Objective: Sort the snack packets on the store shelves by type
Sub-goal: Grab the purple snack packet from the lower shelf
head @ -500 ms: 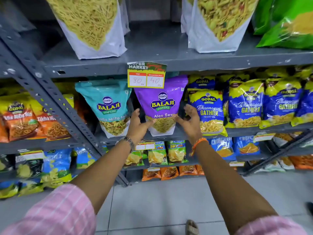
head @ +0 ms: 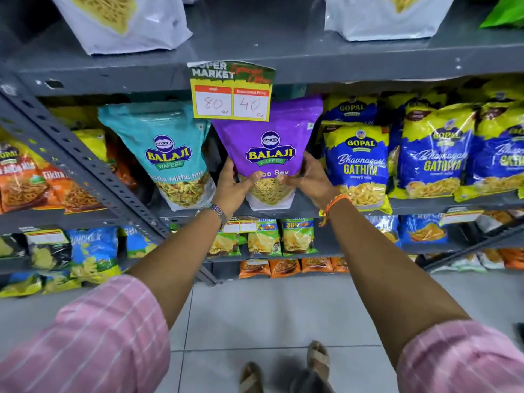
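A purple Balaji Aloo Sev pouch (head: 269, 131) stands upright on the middle grey shelf (head: 419, 204). My left hand (head: 231, 185) grips its lower left edge, thumb across the front. My right hand (head: 310, 180) grips its lower right edge the same way. A teal Balaji Khatta Mitha Mix pouch (head: 170, 154) stands just to the left, touching it. Blue and yellow Gopal Gathiya packets (head: 357, 165) fill the shelf on the right.
A price tag (head: 231, 92) hangs from the upper shelf over the purple pouch's top. Orange Gopal packets (head: 25, 180) lie behind a slanted steel brace (head: 85, 168) on the left. White pouches (head: 127, 24) stand above. Small packets (head: 297, 236) line lower shelves. Tiled floor below.
Both hands were apart and open in front of the purple pouch; now they have closed in on its lower sides and hold it. The view has moved closer to the shelf.
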A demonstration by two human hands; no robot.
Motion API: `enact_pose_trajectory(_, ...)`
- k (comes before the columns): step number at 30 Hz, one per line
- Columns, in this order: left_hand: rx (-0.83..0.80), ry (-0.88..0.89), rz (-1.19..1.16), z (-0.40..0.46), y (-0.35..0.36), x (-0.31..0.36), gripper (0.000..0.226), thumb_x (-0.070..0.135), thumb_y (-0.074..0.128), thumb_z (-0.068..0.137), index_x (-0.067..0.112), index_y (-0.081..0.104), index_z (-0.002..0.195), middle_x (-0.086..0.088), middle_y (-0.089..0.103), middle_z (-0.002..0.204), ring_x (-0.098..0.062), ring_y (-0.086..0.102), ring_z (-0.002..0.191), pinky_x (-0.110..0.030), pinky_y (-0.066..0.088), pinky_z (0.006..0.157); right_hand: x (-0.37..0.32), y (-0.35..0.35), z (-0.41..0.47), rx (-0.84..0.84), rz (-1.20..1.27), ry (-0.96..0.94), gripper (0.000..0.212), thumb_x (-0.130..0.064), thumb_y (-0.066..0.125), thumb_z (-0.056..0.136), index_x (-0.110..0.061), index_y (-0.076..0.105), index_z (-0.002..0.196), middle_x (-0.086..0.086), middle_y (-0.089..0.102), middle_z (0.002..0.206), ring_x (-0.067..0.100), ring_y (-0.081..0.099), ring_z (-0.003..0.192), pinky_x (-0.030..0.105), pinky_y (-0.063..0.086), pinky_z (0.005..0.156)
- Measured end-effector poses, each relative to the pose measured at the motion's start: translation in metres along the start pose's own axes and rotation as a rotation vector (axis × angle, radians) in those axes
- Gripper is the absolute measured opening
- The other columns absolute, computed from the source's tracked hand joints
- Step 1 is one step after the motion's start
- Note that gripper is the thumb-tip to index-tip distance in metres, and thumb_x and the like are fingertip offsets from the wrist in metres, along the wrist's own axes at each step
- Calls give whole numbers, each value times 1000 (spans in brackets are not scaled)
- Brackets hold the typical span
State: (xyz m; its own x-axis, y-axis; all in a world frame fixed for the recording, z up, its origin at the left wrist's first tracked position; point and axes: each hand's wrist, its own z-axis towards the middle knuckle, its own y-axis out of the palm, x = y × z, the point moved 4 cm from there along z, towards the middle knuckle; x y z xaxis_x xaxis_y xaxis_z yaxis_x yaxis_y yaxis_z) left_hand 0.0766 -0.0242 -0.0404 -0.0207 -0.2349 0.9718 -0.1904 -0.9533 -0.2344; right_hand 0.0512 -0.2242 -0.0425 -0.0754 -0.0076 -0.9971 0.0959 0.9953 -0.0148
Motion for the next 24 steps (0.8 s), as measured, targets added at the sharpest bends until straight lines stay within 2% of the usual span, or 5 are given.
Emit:
enact_pose_trajectory(4, 2, 31, -8, -14, 3, 4, 57, 21, 77, 85, 16, 52, 136, 0, 68, 127, -14, 67, 115, -44, 55, 107, -2, -1, -18, 31, 20, -21, 64, 3, 81, 73, -2, 53, 131, 21, 67, 127, 32, 68, 114, 48, 59, 92)
enact_pose_trajectory(9, -8, 44, 30, -60, 3, 10, 61, 41, 81, 78, 24, 55, 131, -3, 71, 129, -19, 68, 119, -47, 58, 102, -7, 1, -69, 53, 32, -21, 62, 7, 79, 74, -3, 54, 130, 14, 70, 120, 15, 72, 103, 35, 61, 85)
enact_pose_trajectory(12, 1, 54, 45, -93, 0, 8, 57, 39, 83, 77, 22, 58, 126, 1, 73, 121, -20, 71, 113, -53, 60, 96, -6, 5, -106, 70, 32, -17, 60, 8, 79, 73, -5, 56, 126, 6, 72, 112, 12, 72, 101, 32, 61, 84)
enact_pose_trajectory(17, 39, 134, 57, -153, -9, 28, 42, 54, 79, 77, 51, 60, 114, 18, 76, 112, -11, 74, 106, -53, 62, 87, -32, 9, -160, 53, 32, -16, 49, 13, 78, 71, -8, 62, 112, 1, 74, 103, 6, 73, 93, 25, 61, 77)
enact_pose_trajectory(24, 135, 422, 104, -181, -43, 140, 44, 69, 65, 81, 36, 62, 111, 17, 80, 93, -8, 75, 85, -46, 60, 77, -153, 14, -190, 17, 61, -167, 52, 2, 82, 65, -6, 64, 113, -2, 80, 99, 11, 74, 93, 21, 58, 76)
